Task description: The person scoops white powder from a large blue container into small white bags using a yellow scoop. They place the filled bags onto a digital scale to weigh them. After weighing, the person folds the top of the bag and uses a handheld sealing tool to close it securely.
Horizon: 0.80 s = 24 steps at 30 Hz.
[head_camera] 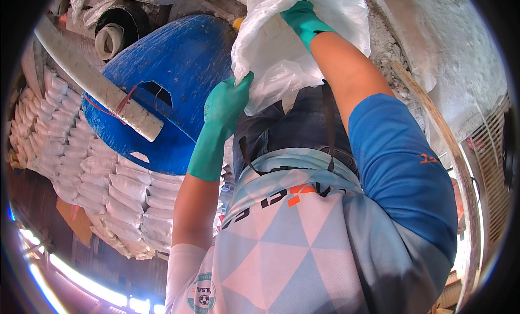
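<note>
Both my hands wear green rubber gloves. A large white plastic sack [280,76], with its mouth spread wide, lies in front of my legs at the top centre. My left hand [228,100] pinches the sack's rim at its lower left between thumb and fingers. Inside the mouth of the sack is my right hand [302,19], near the upper edge; its fingers are partly hidden by the plastic, and whether they grip it cannot be told. Behind my left hand stands a blue plastic drum [183,66] with cut openings.
A white pipe [97,80] tied with red cord crosses the drum. Filled white bags [126,188] are stacked high beyond it at the left. A dark cylinder [122,23] lies at the upper left. On the right, a wooden strip [438,119] runs beside a pale, crusted surface [455,41].
</note>
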Tool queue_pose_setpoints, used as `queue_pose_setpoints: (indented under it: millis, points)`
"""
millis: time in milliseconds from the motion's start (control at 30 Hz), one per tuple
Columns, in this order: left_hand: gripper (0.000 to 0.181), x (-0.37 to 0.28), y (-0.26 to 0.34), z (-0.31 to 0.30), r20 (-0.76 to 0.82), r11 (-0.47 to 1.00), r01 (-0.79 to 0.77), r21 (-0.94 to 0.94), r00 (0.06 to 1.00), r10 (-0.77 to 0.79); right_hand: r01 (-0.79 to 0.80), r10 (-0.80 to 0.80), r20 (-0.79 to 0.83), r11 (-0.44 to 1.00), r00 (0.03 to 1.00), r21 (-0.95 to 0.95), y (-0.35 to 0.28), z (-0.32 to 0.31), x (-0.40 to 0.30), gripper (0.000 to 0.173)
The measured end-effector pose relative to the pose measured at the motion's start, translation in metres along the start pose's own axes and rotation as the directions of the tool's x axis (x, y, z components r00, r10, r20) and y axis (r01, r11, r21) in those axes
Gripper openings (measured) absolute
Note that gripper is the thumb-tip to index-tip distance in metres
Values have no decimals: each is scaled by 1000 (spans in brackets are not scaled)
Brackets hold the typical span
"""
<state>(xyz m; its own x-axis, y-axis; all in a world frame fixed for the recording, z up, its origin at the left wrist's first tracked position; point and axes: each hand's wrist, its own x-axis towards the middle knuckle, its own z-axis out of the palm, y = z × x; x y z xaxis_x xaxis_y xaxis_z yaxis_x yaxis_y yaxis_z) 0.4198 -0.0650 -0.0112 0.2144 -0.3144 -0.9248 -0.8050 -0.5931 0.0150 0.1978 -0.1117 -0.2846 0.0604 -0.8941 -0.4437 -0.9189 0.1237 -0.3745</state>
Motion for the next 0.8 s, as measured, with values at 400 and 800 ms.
queue_pose_setpoints:
  millis: [400, 800]
  points:
    - [59, 2, -2, -3, 61, 1000, 2, -10, 998, -1, 45, -160, 428, 963, 889, 266, 4, 29, -22, 38]
    - [63, -20, 5, 2, 9, 998, -44, 40, 999, 44, -396, 253, 389, 849, 886, 350, 25, -82, -78, 43]
